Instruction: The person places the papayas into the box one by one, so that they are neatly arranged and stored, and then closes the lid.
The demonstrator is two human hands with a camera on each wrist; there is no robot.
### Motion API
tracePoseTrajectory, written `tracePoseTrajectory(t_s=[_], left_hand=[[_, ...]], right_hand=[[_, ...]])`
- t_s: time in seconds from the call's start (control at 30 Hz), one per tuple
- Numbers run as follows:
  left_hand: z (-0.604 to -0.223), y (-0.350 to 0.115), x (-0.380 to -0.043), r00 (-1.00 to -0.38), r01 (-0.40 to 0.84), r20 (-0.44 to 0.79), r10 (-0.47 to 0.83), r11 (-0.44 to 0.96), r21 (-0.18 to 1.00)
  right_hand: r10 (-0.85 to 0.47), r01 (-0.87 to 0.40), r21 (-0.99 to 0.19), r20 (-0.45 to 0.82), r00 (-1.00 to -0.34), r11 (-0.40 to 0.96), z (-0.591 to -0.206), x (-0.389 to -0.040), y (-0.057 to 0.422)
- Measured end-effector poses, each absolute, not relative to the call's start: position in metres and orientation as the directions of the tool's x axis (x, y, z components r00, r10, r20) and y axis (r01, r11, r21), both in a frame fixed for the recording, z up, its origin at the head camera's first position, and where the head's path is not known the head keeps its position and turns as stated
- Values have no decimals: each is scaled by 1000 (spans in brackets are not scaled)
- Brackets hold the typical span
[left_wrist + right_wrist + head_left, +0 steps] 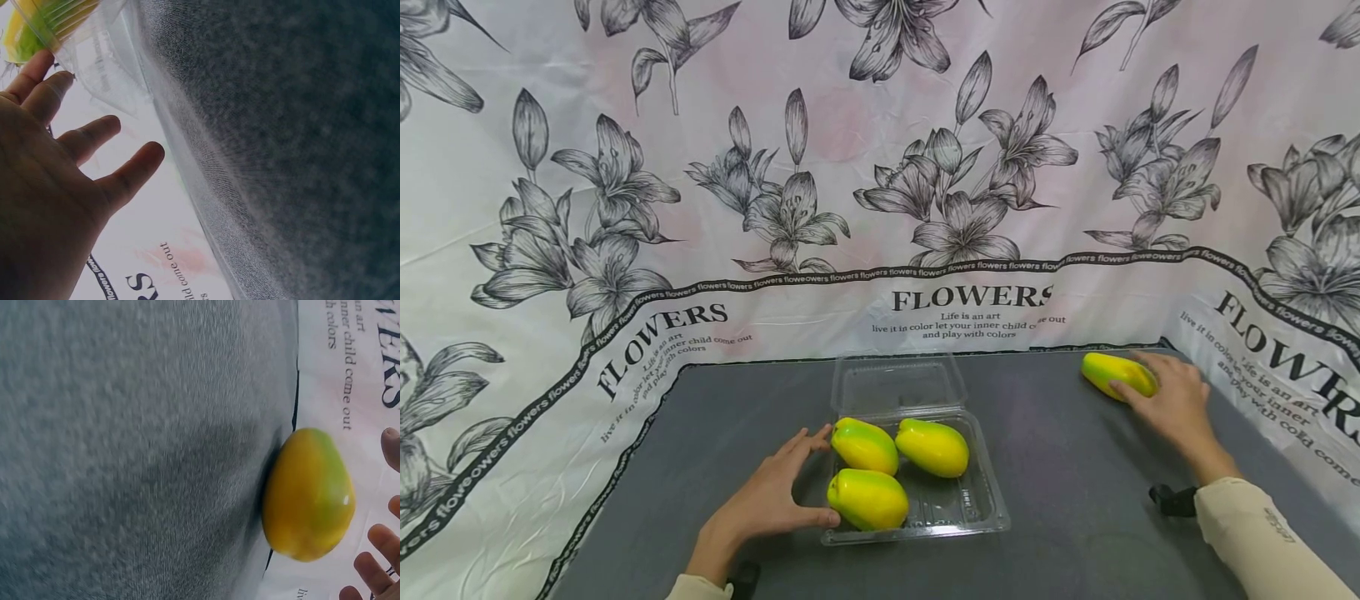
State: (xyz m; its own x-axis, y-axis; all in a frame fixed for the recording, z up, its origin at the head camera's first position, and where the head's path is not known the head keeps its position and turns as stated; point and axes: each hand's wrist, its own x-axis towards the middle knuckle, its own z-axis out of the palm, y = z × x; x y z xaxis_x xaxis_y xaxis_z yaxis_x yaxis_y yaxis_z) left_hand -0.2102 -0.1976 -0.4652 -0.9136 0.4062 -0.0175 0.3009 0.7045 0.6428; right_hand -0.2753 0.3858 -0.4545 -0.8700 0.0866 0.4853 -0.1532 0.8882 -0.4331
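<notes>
My left hand is spread at the left side of a clear plastic clamshell box, its thumb at the front papaya and its fingertips by the back left one. Inside the box lie three yellow-green papayas: one at the front, one at the back left and one at the back right. Far to the right, my right hand hovers over another papaya on the table, thumb on the near side. In the right wrist view the fingers stand apart from this papaya.
The box's lid stands raised at the back. A grey cloth covers the table. Behind and at both sides hangs a white flower-printed curtain, meeting the table's edge close to the right-hand papaya.
</notes>
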Motion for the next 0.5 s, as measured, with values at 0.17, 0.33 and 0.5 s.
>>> tracePoseTrajectory(t_s=[0.17,0.33,0.5], left_hand=[[-465,-198,-210,-915,301,-16,403,708,640],[-465,-198,-210,-914,301,-16,404,705,642],[-464,-198,-210,-914,300,-17,406,703,645]], right_hand=[[82,-130,-425,446,-891,896,-455,-283,393],[62,-111,-420,377,-924,901,-453,-292,399],[57,-86,-421,314,-948,903,-453,-299,405]])
